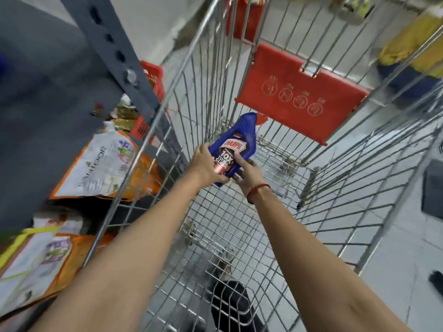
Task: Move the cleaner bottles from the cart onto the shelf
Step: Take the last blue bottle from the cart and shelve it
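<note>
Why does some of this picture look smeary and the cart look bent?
Head view: the shelf post and yellow packs at the edges are smeared by motion blur; the blue bottle in both hands stays fairly sharp, with a small glare spot; the wide lens bows the cart wires.

The blue plastic cleaner bottle (pixel 236 144) has its red-and-white label partly covered: the left hand (pixel 206 167) hides the lower left corner, and a finger of the right hand (pixel 247 173) crosses the print, so only "10X" reads clearly. The grey metal shelf (pixel 45 111) is smeared by motion blur and cut off at the left edge. Yellow packages (pixel 407 44) at upper right are too blurred to identify.
</note>
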`<state>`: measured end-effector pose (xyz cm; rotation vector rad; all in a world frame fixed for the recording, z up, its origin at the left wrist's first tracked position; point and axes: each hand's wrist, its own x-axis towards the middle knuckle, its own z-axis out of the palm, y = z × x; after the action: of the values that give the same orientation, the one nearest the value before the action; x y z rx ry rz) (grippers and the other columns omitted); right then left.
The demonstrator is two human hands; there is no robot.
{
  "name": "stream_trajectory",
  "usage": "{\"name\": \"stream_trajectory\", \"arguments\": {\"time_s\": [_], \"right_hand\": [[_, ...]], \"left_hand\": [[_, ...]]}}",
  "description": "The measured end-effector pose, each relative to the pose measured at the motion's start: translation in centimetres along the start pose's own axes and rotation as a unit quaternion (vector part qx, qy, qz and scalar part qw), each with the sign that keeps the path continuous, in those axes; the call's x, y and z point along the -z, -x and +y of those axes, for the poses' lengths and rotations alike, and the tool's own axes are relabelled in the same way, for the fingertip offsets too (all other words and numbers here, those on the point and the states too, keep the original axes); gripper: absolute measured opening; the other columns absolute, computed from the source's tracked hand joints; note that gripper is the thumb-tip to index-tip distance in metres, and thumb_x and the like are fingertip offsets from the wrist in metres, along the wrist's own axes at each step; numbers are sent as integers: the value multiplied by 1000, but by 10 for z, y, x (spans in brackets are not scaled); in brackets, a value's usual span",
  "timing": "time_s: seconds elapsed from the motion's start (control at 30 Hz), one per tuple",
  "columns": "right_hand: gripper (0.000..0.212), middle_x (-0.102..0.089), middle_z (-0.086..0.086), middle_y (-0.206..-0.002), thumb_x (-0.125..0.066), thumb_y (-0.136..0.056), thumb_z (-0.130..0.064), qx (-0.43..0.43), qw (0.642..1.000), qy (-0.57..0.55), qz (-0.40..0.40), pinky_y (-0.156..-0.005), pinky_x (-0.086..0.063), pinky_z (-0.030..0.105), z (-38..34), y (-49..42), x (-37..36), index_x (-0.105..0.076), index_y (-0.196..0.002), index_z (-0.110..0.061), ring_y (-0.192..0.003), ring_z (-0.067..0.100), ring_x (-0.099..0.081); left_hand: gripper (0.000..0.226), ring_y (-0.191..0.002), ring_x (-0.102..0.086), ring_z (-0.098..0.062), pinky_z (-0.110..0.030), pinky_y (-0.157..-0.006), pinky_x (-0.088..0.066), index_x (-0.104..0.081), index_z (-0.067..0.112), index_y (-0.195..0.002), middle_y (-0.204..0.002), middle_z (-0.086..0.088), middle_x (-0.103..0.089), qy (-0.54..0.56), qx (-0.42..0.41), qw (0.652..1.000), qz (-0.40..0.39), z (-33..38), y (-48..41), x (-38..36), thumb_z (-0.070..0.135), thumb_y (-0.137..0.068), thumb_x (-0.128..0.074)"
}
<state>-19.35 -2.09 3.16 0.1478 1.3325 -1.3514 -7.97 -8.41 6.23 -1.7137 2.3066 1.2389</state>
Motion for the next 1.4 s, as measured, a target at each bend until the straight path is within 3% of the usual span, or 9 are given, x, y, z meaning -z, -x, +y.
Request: {"name": "stream_trajectory", "arguments": {"time_s": [0.13,0.23,0.43,0.63,0.73,0.83,0.97,1.13,1.4], "right_hand": [[28,-63,9,-99,-60,-86,-5,95,990,42,-92,-61,-58,26,-41,61,-22,-50,-112,-10,-82,14,-66],[42,-59,14,-113,-60,-85,2,158,975,77,-138,-80,-55,36,-67,113,-41,-46,-124,-5,-99,22,-61],[45,-76,-6,-90,-60,-78,13,272,907,166,-277,-80,-59,30,-93,209,-96,-54,-113,-15,-86,10,-69],[49,-75,-15,-80,-60,-74,21,312,831,226,-402,-67,-55,14,-78,280,-178,-49,-111,-9,-77,-2,-68],[54,-75,-9,-88,-65,-72,17,320,791,259,-452,-76,-59,24,-61,308,-221,-50,-117,-8,-83,5,-69],[57,-69,2,-101,-70,-73,10,324,755,299,-486,-82,-58,29,-39,328,-256,-47,-122,-7,-91,10,-68],[55,-65,11,-107,-71,-72,9,308,722,341,-517,-78,-58,25,-8,340,-290,-47,-121,-4,-89,6,-68],[60,-62,16,-116,-72,-71,8,281,702,385,-530,-77,-58,19,25,338,-303,-46,-124,-2,-94,12,-64],[63,-63,5,-113,-75,-70,6,280,697,419,-510,-77,-51,7,51,312,-283,-46,-126,-3,-99,10,-63]], "left_hand": [[93,-114,-51,-29,-39,-93,-45,-37,8,-128,-127,-13,-53,85,-48,994,58,24,54,54,27,-52,-87],[76,-114,-54,-29,-39,-93,-47,-43,4,-123,-123,-16,-58,179,-75,978,81,37,101,96,17,-61,-83],[55,-99,-63,-19,-38,-93,-50,-53,9,-112,-112,-13,-65,263,-139,945,136,41,202,174,2,-64,-78],[60,-103,-65,-23,-44,-93,-50,-52,6,-122,-115,-15,-67,181,-126,927,302,7,288,235,12,-68,-77],[51,-93,-65,-18,-27,-84,-53,-56,3,-113,-110,-13,-69,174,-88,901,386,-20,322,256,17,-69,-78],[50,-85,-63,-12,-1,-66,-45,-56,2,-108,-106,-10,-70,195,-55,874,442,-45,345,265,18,-67,-80],[57,-97,-66,-23,-34,-84,-54,-55,3,-113,-110,-15,-69,230,-16,841,489,-78,362,267,19,-65,-80],[53,-98,-65,-24,-41,-85,-54,-55,5,-113,-108,-14,-68,236,27,813,532,-109,364,249,12,-67,-79],[40,-99,-61,-9,-6,-76,-43,-52,14,-119,-110,1,-65,208,3,830,517,-130,367,231,23,-82,-66]]}}
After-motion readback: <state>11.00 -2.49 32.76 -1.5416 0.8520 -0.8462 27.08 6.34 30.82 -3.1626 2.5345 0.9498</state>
